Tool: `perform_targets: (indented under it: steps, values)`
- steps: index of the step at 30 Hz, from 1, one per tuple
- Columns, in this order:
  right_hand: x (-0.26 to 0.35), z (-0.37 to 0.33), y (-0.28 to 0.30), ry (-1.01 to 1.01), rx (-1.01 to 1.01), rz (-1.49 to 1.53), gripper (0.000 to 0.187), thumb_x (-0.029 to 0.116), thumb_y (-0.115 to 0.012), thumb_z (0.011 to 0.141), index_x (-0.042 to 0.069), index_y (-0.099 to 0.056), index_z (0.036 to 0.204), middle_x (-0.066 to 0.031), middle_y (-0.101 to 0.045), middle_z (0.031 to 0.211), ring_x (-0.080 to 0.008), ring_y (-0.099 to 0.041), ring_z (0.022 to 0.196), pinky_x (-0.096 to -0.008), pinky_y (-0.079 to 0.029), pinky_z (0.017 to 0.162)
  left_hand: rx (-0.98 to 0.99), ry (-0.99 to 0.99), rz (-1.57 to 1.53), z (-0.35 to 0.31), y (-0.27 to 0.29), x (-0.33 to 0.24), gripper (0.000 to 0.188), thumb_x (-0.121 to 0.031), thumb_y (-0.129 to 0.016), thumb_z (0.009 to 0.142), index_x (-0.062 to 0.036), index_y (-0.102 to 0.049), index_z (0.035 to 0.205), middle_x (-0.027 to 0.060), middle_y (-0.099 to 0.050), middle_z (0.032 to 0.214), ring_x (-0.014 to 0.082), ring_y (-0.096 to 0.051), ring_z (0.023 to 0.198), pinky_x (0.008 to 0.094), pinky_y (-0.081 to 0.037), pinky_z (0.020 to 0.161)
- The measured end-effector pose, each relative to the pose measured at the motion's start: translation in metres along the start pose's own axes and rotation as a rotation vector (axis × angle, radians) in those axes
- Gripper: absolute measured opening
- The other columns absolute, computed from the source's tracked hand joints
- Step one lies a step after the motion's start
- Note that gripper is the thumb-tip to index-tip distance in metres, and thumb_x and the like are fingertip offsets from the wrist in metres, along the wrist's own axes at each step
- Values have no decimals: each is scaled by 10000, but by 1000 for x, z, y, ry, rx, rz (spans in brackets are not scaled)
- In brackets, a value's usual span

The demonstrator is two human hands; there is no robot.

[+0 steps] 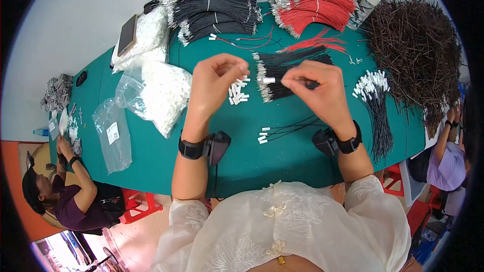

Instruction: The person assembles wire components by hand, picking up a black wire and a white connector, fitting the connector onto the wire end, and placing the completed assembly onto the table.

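Observation:
My right hand (320, 88) is closed in a pinch, with a small white plastic connector (269, 80) sticking out from its fingertips toward the left. Any wire behind that connector is hidden by the fingers. My left hand (214, 78) is also pinched, thumb against forefinger; what it holds, if anything, cannot be made out. Just below its fingertips lies a loose heap of white connectors (237, 93). Between and behind the hands is a bundle of black wires (277, 93) with metal-tipped ends facing left. Several black wires with white connectors (263, 135) lie nearer to me.
Black wire bundles (214, 2) and red wire bundles (322, 0) are stacked at the back of the green table (242, 163). Bags of white connectors (164, 90) stand left. On the right are a connector-tipped bunch (378, 106) and a brown tangled pile (413, 45). People sit at both sides.

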State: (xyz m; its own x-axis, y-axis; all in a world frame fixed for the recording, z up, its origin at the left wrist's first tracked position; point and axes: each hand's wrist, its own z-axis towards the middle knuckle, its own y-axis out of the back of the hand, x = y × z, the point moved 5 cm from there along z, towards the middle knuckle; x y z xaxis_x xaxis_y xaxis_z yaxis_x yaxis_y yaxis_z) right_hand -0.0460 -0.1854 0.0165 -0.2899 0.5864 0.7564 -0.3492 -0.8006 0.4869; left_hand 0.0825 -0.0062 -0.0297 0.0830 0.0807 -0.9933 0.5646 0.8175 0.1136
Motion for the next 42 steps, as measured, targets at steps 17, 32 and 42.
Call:
perform_targets:
  steps: [17, 32, 42]
  values:
    - [-69, -8, -34, 141, 231, -501, 128, 41, -725, 746, 2, -658, 848, -119, -601, 797, -325, -601, 829, -418, -499, 728, -54, -332, 1067, 10, -34, 60, 129, -52, -762, 732, -57, -667, 818, 128, -608, 929, 330, -556, 940, 420, -483, 820]
    - [-67, 3, -28, -173, 225, 31, 53, 5, -640, 890, -34, -624, 858, -84, -641, 745, -146, -601, 658, -292, -461, 586, -124, -244, 842, 10, -14, 39, 91, -37, -699, 729, 2, -661, 801, 156, -677, 773, 324, -655, 753, 412, -535, 681]
    - [-42, 4, -20, -127, 63, 160, 122, 24, -737, 849, -32, -731, 957, -26, -686, 774, -44, -553, 641, -207, -386, 532, -64, -245, 631, 6, -10, 18, 164, -11, -710, 763, -1, -721, 927, 156, -708, 806, 261, -701, 725, 337, -552, 694]
